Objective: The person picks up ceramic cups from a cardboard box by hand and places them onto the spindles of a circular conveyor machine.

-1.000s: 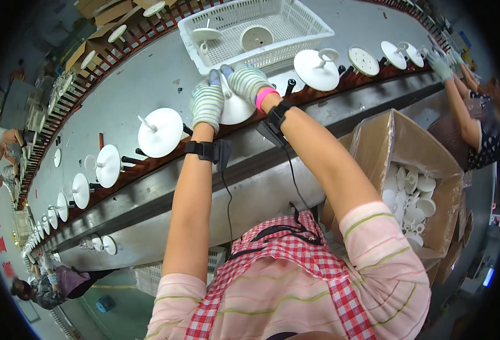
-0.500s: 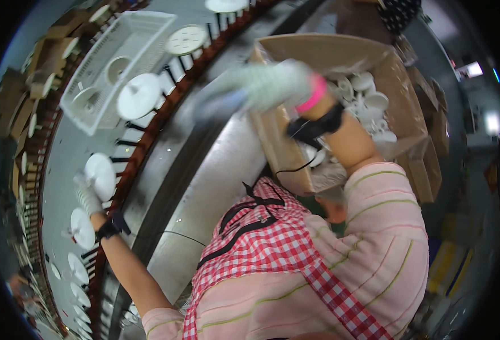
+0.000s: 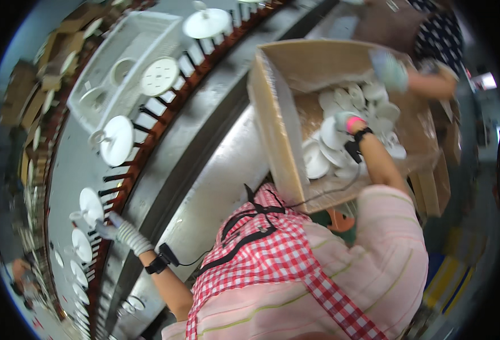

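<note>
Head: RH (image 3: 345, 120) prob. on disc (image 3: 330, 136)

Both arms are held well apart. The left forearm (image 3: 173, 289) is stretched forward and leftward, with a black strap (image 3: 157, 264) worn at the wrist. The gloved left hand (image 3: 126, 233) is opened out, its fingers extended and parted. The right forearm (image 3: 383, 161) is reached forward, angled slightly left. The right hand (image 3: 345, 120) is also gloved; its fingers cannot be clearly made out.

The right hand (image 3: 344, 120) blurs against white discs (image 3: 317, 165).
</note>
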Demonstrator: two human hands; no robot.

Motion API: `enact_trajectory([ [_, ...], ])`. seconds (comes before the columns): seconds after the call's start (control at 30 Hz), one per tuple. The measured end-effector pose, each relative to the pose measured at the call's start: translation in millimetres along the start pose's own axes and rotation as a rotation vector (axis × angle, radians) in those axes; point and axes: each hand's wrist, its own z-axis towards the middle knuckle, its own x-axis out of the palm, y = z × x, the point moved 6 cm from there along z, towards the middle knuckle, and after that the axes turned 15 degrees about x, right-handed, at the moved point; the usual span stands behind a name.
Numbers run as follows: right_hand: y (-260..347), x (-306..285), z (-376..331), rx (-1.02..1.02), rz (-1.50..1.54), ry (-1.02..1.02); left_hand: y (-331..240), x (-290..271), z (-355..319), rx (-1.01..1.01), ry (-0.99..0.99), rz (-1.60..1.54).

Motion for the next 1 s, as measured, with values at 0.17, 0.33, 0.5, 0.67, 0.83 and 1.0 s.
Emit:
enact_trajectory([
  [0.17,36,-244,-134,-0.177,0.542,-0.191,-43,-25,6,-0.089,-0.049,-0.556],
  [0.33,168,-391,-231,-0.767,0.837,-0.467,-77,-43,32,-0.091,-0.083,-0.931],
  [0.5,397,-423,-230,-0.923,0.585,-0.309,-121,-46,83,0.156,0.016,-1.034],
  [0.67,521,-436,-201,-0.818,0.104,-0.401,-131,12,137,0.150,0.241,-0.918],
  [0.83,570,-428,-244,-0.976,0.340,-0.298,-63,135,167,-0.173,0.573,-0.990],
  [1.0,543,-389,-186,-0.874,1.266,-0.036,-87,129,161,-0.079,0.643,-0.428],
])
